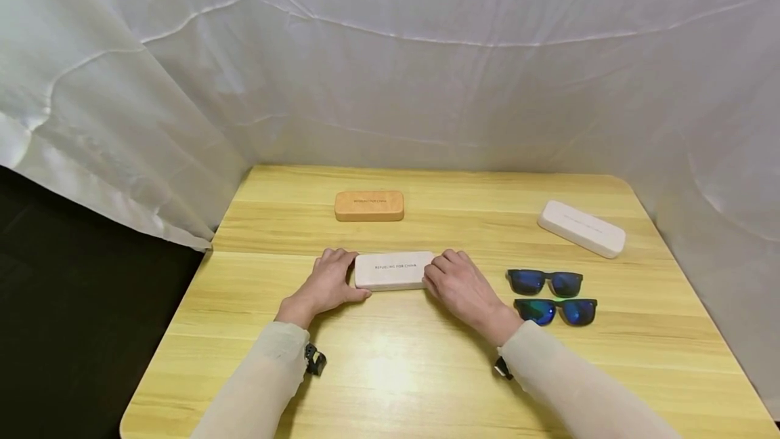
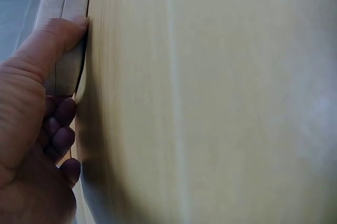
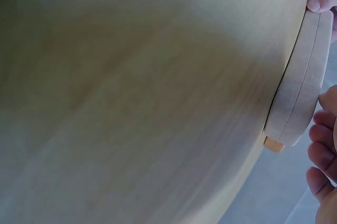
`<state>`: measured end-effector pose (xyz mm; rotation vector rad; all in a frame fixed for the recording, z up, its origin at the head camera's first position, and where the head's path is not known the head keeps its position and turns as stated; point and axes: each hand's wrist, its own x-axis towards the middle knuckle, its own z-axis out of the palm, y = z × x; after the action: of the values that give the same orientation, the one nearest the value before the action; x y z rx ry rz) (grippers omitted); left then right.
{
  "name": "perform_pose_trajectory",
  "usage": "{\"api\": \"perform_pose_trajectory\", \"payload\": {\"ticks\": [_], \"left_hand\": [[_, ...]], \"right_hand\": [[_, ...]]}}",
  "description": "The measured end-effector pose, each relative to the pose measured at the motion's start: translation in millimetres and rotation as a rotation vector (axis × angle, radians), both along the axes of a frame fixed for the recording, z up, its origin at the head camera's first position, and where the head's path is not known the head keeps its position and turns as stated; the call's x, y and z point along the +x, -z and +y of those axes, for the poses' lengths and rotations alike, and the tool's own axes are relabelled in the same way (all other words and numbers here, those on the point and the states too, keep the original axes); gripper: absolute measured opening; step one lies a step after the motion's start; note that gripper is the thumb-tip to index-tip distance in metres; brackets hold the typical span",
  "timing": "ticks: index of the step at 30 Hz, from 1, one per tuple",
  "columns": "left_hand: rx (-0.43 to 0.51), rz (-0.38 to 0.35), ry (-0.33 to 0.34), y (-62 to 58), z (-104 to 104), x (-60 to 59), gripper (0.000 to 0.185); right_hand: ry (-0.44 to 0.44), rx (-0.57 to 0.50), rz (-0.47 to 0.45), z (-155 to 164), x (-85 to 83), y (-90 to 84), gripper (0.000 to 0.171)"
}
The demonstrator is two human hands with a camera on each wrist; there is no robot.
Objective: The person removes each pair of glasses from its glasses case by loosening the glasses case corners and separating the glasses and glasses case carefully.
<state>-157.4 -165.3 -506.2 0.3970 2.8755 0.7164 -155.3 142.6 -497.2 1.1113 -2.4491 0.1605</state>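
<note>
Gripping one white case (image 1: 393, 269) — left hand (image 1: 326, 284), right hand (image 1: 461, 286); three cases, two sunglasses (image 1: 545, 282).

Counts, head view:
- Cases: 3. Two white, one (image 1: 394, 270) at centre, one (image 1: 581, 228) far right; one tan case (image 1: 369, 206) at the back.
- Sunglasses: 2 pairs, both dark frames with blue lenses. Rear pair (image 1: 545, 282), front pair (image 1: 556, 311).
- Hands: 2. Left hand (image 1: 326, 285), right hand (image 1: 461, 286).
- Table (image 1: 640, 358): 1.
- White cloth backdrop (image 1: 426, 53): 1.
</note>
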Motion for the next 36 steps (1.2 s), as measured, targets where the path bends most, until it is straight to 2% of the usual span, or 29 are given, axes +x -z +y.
{"api": "perform_pose_trajectory", "payload": {"ticks": [3,7,12,16,19,24,31,36], "left_hand": [[0.005,-0.005,-0.006,0.3,0,0.3,0.085],[0.014,0.000,-0.012,1.5,0,1.5,0.085],[0.013,0.023,-0.031,1.9,2,4.8,0.086],[0.019,0.051,-0.041,-1.1,4,8.8,0.089],[0.014,0.085,-0.033,-4.3,7,11.5,0.089],[-0.049,0.155,0.004,-6.4,11,14.5,0.085],[-0.108,0.237,0.048,-5.7,15,16.1,0.084],[-0.117,0.257,0.052,-3.3,15,15.9,0.082]], "right_hand": [[0.011,-0.008,-0.023,0,-0.6,1.5,0.013],[0.047,-0.018,-0.104,1,-0.7,2.8,0.020],[0.110,-0.033,-0.230,2,-1.9,2.8,0.046],[0.141,-0.025,-0.275,3,-5.8,2.9,0.068],[0.149,-0.015,-0.296,4,-10.0,3.4,0.076],[0.140,0.002,-0.348,5,-15.1,3.7,0.087],[0.148,0.072,-0.380,6,-16.7,4.7,0.091],[0.163,0.080,-0.385,7,-16.7,5.2,0.089]]}}
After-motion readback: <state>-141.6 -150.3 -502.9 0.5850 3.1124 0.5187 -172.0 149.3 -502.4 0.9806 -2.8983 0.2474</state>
